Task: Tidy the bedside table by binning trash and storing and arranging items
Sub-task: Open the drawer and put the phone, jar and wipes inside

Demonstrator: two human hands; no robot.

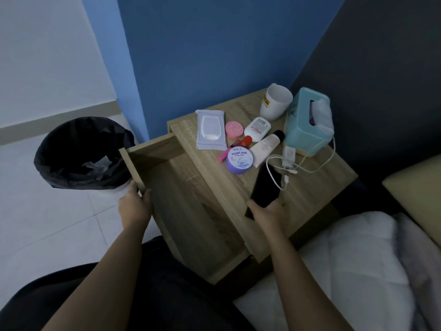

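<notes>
The wooden bedside table (310, 185) has its drawer (186, 211) pulled out, nothing visible inside. My left hand (134, 201) grips the drawer's front panel near its left corner. My right hand (267, 213) holds a black phone (265, 187) over the table's front edge. On the top lie a wet-wipes pack (210, 130), a pink round tin (234, 129), a purple cream jar (239, 161), a white bottle (257, 129), a cream tube (265, 146), pink and red lip sticks (238, 145), a white charger with cable (290, 158), a white mug (275, 102) and a teal tissue box (307, 123).
A bin with a black liner (81, 154) stands on the tiled floor left of the drawer, with crumpled tissue inside. A bed with white bedding (358, 259) lies at the lower right. A blue wall is behind the table.
</notes>
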